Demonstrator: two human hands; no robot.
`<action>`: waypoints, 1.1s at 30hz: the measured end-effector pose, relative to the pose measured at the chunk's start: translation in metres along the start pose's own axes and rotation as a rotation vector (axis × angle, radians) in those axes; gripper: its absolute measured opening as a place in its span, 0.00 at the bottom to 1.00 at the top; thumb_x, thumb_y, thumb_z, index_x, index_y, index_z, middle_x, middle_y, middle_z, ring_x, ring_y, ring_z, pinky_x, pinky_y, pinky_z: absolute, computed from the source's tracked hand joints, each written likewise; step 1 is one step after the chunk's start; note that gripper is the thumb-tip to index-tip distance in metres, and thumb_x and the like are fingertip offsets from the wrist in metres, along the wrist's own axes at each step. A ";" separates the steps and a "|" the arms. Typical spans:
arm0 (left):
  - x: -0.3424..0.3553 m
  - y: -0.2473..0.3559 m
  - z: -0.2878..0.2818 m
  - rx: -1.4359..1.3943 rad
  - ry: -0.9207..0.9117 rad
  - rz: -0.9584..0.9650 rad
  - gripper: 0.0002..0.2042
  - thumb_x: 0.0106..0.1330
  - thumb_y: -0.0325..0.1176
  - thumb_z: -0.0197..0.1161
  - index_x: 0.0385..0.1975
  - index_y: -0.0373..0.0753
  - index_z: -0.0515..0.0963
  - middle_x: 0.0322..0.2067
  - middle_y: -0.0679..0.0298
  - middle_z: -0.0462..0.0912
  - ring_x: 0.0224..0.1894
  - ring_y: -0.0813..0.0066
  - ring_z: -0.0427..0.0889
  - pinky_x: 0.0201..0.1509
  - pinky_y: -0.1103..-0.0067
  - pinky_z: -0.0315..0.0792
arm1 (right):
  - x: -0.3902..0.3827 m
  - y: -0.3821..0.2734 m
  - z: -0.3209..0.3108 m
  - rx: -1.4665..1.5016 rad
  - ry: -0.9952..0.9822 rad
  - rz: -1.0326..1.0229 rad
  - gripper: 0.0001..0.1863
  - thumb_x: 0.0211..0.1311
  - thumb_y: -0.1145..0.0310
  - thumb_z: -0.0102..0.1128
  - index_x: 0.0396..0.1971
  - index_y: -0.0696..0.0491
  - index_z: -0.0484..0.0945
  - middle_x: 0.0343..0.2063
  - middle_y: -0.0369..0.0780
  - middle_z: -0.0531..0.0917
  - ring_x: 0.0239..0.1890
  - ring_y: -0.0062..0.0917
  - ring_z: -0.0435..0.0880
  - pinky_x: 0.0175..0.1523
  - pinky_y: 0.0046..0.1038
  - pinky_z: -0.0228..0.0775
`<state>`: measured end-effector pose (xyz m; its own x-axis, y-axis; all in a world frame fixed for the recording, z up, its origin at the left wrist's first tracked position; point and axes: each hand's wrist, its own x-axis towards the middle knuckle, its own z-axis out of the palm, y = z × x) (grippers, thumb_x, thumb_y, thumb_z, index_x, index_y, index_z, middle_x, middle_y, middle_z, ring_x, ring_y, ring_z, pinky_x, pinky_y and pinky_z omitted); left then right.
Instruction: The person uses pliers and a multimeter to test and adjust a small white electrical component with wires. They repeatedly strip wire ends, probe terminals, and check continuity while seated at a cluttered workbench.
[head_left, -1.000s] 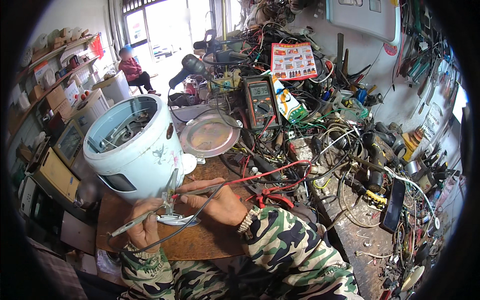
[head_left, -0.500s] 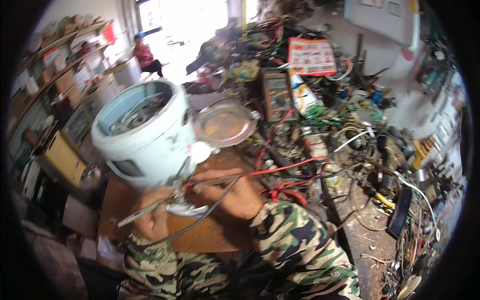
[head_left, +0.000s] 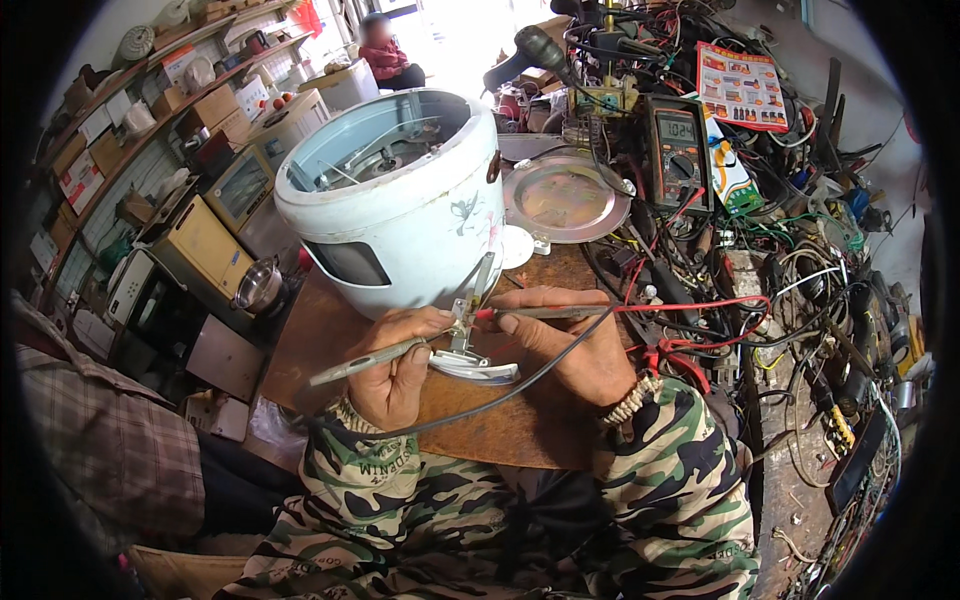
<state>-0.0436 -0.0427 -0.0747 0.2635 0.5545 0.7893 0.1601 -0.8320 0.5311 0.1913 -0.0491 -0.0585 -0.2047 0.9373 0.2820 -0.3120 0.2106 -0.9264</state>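
My left hand (head_left: 390,385) grips a grey test probe (head_left: 355,365), its tip at a small metal switch-like part (head_left: 461,335) with a bracket and curved white piece (head_left: 476,371). My right hand (head_left: 575,355) pinches a red-tipped probe (head_left: 550,311) against that part from the right. A black lead (head_left: 530,372) loops below both hands. Just beyond stands a white cylindrical appliance body (head_left: 400,250), open on top, with wiring inside. The wooden board (head_left: 500,430) lies beneath my hands. A multimeter (head_left: 678,155) with a lit display sits at the back right.
A round metal plate (head_left: 560,195) lies behind. Tangled wires, pliers (head_left: 680,370) and tools crowd the right. Shelves (head_left: 150,90) and old appliances (head_left: 200,250) line the left. A person in red (head_left: 385,60) sits at the back; another in plaid (head_left: 110,420) is at my left.
My view has swung left and down, so the bench sits higher and further right, with more plaid visible. Both hands keep their probes at the part; the meter's display has changed.
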 end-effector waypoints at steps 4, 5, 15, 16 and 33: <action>0.002 0.001 0.000 -0.022 -0.013 0.000 0.10 0.75 0.27 0.56 0.50 0.29 0.76 0.46 0.47 0.84 0.51 0.57 0.84 0.58 0.66 0.77 | 0.000 0.000 -0.001 -0.039 0.000 -0.032 0.12 0.67 0.73 0.68 0.46 0.62 0.85 0.37 0.41 0.89 0.39 0.20 0.86 0.45 0.24 0.80; 0.002 -0.001 0.001 -0.047 -0.011 0.007 0.10 0.75 0.27 0.56 0.50 0.29 0.76 0.47 0.46 0.84 0.52 0.57 0.84 0.59 0.66 0.77 | -0.001 -0.001 -0.001 -0.016 0.006 -0.030 0.11 0.68 0.72 0.67 0.46 0.62 0.85 0.37 0.40 0.89 0.39 0.19 0.85 0.46 0.24 0.79; 0.007 0.008 0.003 -0.039 0.003 -0.100 0.12 0.77 0.29 0.56 0.50 0.26 0.77 0.46 0.48 0.85 0.48 0.65 0.86 0.53 0.74 0.79 | 0.013 -0.010 -0.022 -0.047 0.338 -0.084 0.18 0.79 0.59 0.52 0.42 0.61 0.79 0.24 0.37 0.82 0.22 0.18 0.78 0.28 0.23 0.71; 0.006 0.007 0.002 -0.021 0.032 -0.112 0.12 0.77 0.29 0.56 0.49 0.25 0.77 0.46 0.49 0.85 0.47 0.66 0.86 0.53 0.74 0.79 | 0.010 -0.016 -0.024 -0.120 0.373 -0.027 0.17 0.78 0.60 0.52 0.42 0.60 0.79 0.23 0.35 0.81 0.22 0.16 0.76 0.27 0.22 0.68; 0.091 0.052 0.037 0.548 -0.553 -0.042 0.15 0.67 0.35 0.68 0.50 0.37 0.83 0.30 0.53 0.85 0.27 0.65 0.84 0.33 0.71 0.77 | 0.005 -0.025 -0.033 0.132 0.180 -0.079 0.11 0.72 0.62 0.63 0.43 0.56 0.82 0.21 0.30 0.78 0.14 0.11 0.69 0.17 0.16 0.59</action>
<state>0.0241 -0.0360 0.0138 0.6599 0.6180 0.4273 0.5898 -0.7784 0.2151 0.2292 -0.0401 -0.0419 -0.0100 0.9561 0.2929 -0.4415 0.2586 -0.8592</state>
